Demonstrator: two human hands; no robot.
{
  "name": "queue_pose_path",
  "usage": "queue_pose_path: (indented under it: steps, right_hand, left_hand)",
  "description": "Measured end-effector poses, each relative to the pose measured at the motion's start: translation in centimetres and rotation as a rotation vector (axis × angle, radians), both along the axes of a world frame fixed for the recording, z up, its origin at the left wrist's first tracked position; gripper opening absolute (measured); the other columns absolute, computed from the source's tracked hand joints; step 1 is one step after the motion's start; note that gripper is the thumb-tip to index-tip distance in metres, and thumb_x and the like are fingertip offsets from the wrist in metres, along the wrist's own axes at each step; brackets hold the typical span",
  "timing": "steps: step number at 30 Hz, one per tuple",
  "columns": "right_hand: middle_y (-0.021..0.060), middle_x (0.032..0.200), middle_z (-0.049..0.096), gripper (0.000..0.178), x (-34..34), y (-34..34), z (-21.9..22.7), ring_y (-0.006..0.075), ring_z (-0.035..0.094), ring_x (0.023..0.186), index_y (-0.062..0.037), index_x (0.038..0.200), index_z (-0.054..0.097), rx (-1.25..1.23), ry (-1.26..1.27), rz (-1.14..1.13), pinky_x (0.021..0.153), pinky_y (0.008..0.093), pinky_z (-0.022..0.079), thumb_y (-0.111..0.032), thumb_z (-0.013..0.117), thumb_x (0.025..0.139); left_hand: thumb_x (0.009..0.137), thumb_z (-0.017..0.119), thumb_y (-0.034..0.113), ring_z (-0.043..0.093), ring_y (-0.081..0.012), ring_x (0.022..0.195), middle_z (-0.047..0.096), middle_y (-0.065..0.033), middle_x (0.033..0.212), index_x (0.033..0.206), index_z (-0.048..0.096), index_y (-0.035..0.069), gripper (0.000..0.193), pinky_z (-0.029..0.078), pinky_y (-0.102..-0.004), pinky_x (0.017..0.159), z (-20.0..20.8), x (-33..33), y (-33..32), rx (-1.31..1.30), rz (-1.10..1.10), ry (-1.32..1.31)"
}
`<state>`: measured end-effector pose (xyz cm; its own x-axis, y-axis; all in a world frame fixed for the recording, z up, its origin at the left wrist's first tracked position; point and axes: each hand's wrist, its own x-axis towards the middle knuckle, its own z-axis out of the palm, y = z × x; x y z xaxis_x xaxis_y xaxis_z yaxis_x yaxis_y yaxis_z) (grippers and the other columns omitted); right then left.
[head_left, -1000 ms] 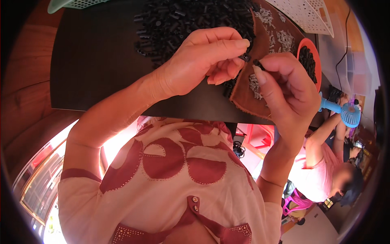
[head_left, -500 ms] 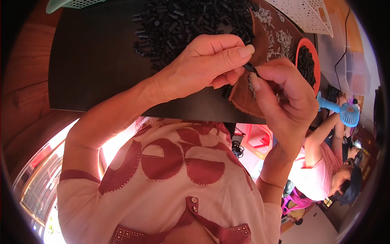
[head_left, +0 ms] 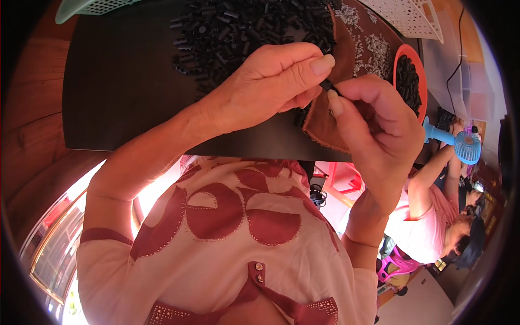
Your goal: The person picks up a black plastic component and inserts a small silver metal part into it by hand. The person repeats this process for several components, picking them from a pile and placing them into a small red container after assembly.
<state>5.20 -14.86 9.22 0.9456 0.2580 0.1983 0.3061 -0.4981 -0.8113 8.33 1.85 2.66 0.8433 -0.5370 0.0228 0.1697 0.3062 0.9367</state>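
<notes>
Between my two hands is a small black tube-like piece (head_left: 327,85), mostly covered by the fingers. My left hand (head_left: 279,76) pinches it from the left with thumb and fingertips. My right hand (head_left: 379,116) closes thumb and forefinger on its right end; whether a second small part sits there is hidden. Behind my left hand lies a heap of short black cylindrical pieces (head_left: 238,27) on the dark table (head_left: 119,81). Small silvery springs (head_left: 376,51) are scattered on a brown cloth (head_left: 325,127) beyond my right hand.
An orange-red bowl (head_left: 424,81) of black pieces stands right of the cloth. A white perforated basket (head_left: 417,19) is at the far right, a green one (head_left: 92,6) at the far left. A blue handheld fan (head_left: 467,147) is near a co-worker in pink (head_left: 420,227).
Both hands have shifted very slightly left and stay together around the black piece. The grip looks much the same.
</notes>
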Motion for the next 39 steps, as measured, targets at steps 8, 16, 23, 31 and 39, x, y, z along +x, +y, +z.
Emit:
queue_pose_path:
  steps: [8,16,23,31,39]
  right_hand:
    - [0.0037,0.079,0.061,0.011,-0.2,-0.4,-0.8,0.0041,0.055,0.069,0.0065,0.092,0.061,0.087,0.061,-0.011,0.059,0.0148,0.040,0.005,0.064,0.083]
    - [0.0044,0.065,0.054,0.011,-0.3,-0.4,-1.5,0.0074,0.049,0.052,0.0022,0.087,0.060,0.104,-0.191,0.053,0.045,0.0208,0.036,0.006,0.065,0.078]
    - [0.0037,0.063,0.052,0.013,-0.8,0.0,-1.1,0.0082,0.046,0.050,-0.0001,0.083,0.058,0.033,-0.160,0.024,0.045,0.0219,0.036,0.006,0.066,0.076]
    - [0.0046,0.062,0.050,0.013,-1.2,0.5,-0.7,0.0116,0.045,0.048,-0.0012,0.082,0.057,-0.049,-0.132,-0.008,0.045,0.0243,0.036,0.006,0.066,0.075]
    - [0.0078,0.065,0.054,0.018,-0.5,-0.3,-1.3,0.0165,0.050,0.052,0.0001,0.083,0.058,0.016,-0.233,0.115,0.047,0.0258,0.040,-0.001,0.073,0.074]
  left_hand:
    - [0.099,0.043,0.033,0.041,-0.0051,0.055,0.049,0.0000,0.064,0.090,0.056,0.003,0.034,0.032,-0.0186,0.048,-0.1,0.0,0.0,-0.017,0.065,-0.092]
    - [0.099,0.043,0.032,0.040,-0.0048,0.055,0.047,0.0007,0.064,0.089,0.056,0.003,0.034,0.033,-0.0195,0.050,-0.1,-0.3,0.2,0.027,0.042,-0.146]
    - [0.099,0.044,0.031,0.042,-0.0060,0.056,0.044,0.0013,0.064,0.087,0.055,0.002,0.033,0.036,-0.0211,0.051,-0.6,-0.6,0.2,0.034,0.061,-0.244]
    - [0.099,0.044,0.032,0.043,-0.0067,0.056,0.044,0.0008,0.064,0.088,0.055,0.001,0.034,0.037,-0.0220,0.052,-0.1,-0.6,0.4,0.092,0.042,-0.244]
    - [0.098,0.045,0.034,0.043,-0.0060,0.054,0.046,0.0008,0.066,0.087,0.056,0.001,0.036,0.036,-0.0210,0.050,0.4,-0.4,0.6,0.018,-0.048,-0.131]
